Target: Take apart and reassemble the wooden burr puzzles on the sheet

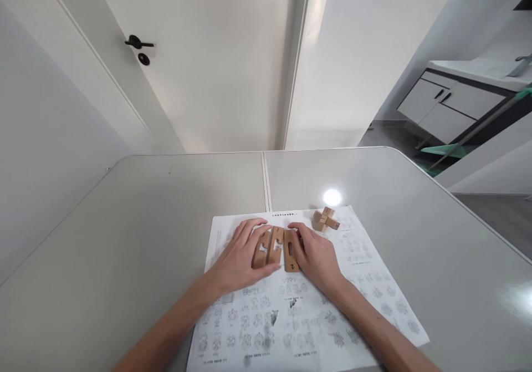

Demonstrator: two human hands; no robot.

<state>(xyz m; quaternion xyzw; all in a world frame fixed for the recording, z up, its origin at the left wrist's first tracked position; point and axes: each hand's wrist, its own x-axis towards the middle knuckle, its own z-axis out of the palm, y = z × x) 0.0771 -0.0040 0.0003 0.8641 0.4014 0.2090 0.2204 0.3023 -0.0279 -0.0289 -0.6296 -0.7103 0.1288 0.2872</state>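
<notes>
My left hand (243,253) spans two flat wooden puzzle pieces with notches, its fingers along their top ends and its thumb at their lower ends. One notched piece (261,255) lies partly under my fingers; the other notched piece (274,253) sits just right of it. To their right is a wooden puzzle piece with a slot (291,264), marked "2". My right hand (318,253) has its curled fingers against this piece's right side. An assembled wooden cross puzzle (326,219) stands beyond my right hand. All lie on a printed sheet (307,316) of small diagrams.
The sheet rests on a pale grey table (137,239) with a seam (266,181) running away from me. Behind the table is a white door (216,56) with a black handle (139,43). A sink cabinet (453,103) stands at the far right.
</notes>
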